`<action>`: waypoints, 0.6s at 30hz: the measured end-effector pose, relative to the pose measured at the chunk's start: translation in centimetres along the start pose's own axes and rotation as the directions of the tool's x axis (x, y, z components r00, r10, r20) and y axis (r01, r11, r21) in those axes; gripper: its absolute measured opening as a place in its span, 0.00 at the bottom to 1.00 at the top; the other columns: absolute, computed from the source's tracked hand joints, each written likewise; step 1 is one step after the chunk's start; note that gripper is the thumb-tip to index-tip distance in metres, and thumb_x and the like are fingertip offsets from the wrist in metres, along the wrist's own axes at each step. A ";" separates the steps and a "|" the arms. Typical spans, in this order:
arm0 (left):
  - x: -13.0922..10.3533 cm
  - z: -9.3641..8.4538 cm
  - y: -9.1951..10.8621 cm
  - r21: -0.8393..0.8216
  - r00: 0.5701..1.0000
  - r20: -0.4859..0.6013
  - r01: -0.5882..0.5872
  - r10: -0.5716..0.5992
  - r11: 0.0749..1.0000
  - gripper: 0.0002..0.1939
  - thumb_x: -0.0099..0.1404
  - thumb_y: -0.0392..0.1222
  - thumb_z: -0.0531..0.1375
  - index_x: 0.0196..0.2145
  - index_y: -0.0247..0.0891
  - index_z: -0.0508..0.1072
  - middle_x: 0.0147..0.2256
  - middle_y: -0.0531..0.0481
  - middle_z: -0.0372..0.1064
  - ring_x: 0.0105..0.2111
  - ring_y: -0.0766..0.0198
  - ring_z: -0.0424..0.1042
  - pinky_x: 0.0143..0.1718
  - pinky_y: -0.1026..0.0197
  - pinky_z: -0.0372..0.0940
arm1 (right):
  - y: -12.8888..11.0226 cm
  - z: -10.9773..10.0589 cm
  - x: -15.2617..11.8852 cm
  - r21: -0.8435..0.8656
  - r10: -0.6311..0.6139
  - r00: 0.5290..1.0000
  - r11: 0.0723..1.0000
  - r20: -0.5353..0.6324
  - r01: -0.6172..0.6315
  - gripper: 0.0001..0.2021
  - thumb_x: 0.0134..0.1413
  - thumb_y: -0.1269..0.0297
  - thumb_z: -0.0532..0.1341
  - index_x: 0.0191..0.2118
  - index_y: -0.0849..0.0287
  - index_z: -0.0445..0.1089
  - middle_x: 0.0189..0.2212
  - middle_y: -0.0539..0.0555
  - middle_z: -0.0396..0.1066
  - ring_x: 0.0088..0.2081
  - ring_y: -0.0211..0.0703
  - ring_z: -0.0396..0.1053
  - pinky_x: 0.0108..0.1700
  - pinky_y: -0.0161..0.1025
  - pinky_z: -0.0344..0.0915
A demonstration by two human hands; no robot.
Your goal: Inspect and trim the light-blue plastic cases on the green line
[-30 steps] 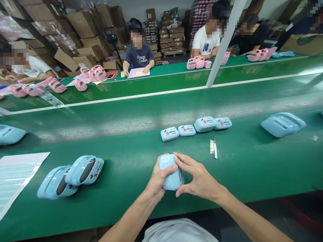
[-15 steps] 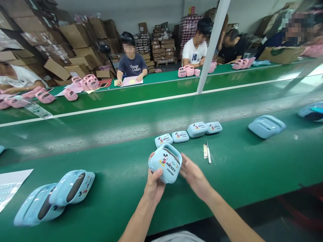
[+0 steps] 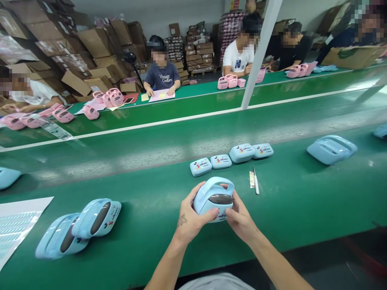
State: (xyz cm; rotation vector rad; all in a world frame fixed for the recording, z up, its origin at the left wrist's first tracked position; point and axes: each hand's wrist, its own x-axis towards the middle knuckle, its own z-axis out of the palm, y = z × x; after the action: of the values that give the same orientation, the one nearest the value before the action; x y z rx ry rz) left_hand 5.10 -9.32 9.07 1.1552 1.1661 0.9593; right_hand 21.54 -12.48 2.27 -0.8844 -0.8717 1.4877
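Observation:
A light-blue plastic case with a carry handle and a dark window (image 3: 220, 199) is held above the green bench, its printed face partly covered by my thumbs. My left hand (image 3: 195, 213) wraps its left side, thumb across the front. On the right side, my right hand (image 3: 241, 213) grips it too, thumb on the front and fingers behind. Just beyond lie several small blue lids with Mickey prints (image 3: 221, 161) in a row. To the right of them is a thin tool with a white handle (image 3: 256, 185), beside a small sticker strip (image 3: 252, 179).
Two blue cases (image 3: 96, 219) lean together at the left, near a printed sheet (image 3: 22, 223). Another blue case (image 3: 331, 150) lies at the right. Across the green bench (image 3: 145, 225), people sit by pink cases (image 3: 91, 112). A white post (image 3: 260, 56) rises in the middle.
My right hand has closed onto the case, which it stood beside before. The case has been tilted so its handle and dark window now face me. The camera view has shifted slightly.

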 end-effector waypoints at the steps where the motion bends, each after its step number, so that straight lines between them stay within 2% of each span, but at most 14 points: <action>1: 0.0 0.1 -0.1 -0.001 1.000 -0.003 0.002 -0.002 1.000 0.39 0.46 0.44 0.76 0.57 0.40 0.74 0.48 0.45 0.78 0.49 0.45 0.75 0.52 0.52 0.68 | 0.0 0.1 0.0 -0.003 -0.005 1.000 1.000 -0.014 0.005 0.40 0.48 0.39 0.69 0.61 0.50 0.56 0.53 0.61 0.75 0.54 0.62 0.74 0.53 0.55 0.73; 6: 0.5 -0.1 -0.5 -0.110 1.000 -0.004 0.017 -0.017 0.994 0.38 0.45 0.46 0.76 0.54 0.38 0.76 0.47 0.44 0.79 0.49 0.44 0.75 0.52 0.52 0.68 | 0.0 0.8 0.0 0.002 -0.025 0.992 1.000 -0.124 0.025 0.34 0.48 0.44 0.70 0.57 0.51 0.60 0.50 0.60 0.77 0.53 0.62 0.75 0.52 0.54 0.73; 9: 0.8 -0.3 -1.2 -0.257 0.999 0.037 0.047 -0.039 0.965 0.39 0.44 0.49 0.77 0.54 0.37 0.76 0.47 0.42 0.79 0.49 0.45 0.75 0.52 0.53 0.68 | -0.6 1.4 0.0 -0.066 -0.053 0.988 0.997 -0.148 0.043 0.33 0.49 0.47 0.71 0.57 0.51 0.60 0.50 0.59 0.77 0.52 0.60 0.75 0.52 0.52 0.74; 13: 1.0 -0.7 -3.4 -0.525 0.989 0.091 0.146 -0.115 0.839 0.42 0.45 0.54 0.75 0.57 0.40 0.73 0.45 0.43 0.80 0.48 0.45 0.77 0.50 0.52 0.70 | -1.9 2.3 -0.2 -0.247 -0.111 0.990 0.965 -0.086 0.086 0.35 0.50 0.51 0.71 0.61 0.51 0.59 0.55 0.59 0.73 0.55 0.57 0.73 0.57 0.51 0.71; 18: 1.1 -1.4 -5.9 -0.672 0.962 0.146 0.267 -0.230 0.690 0.37 0.53 0.55 0.72 0.58 0.43 0.73 0.44 0.47 0.82 0.45 0.50 0.79 0.50 0.53 0.71 | -3.3 3.2 -0.3 -0.413 -0.121 0.989 0.908 -0.086 0.075 0.35 0.51 0.57 0.70 0.64 0.52 0.62 0.56 0.58 0.70 0.55 0.55 0.71 0.57 0.50 0.70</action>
State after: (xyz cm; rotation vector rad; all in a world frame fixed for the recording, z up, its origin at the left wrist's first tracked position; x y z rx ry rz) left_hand 3.81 -9.04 3.01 0.3934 0.7754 1.0154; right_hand 20.11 -12.66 6.62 -1.1990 -1.1518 1.1728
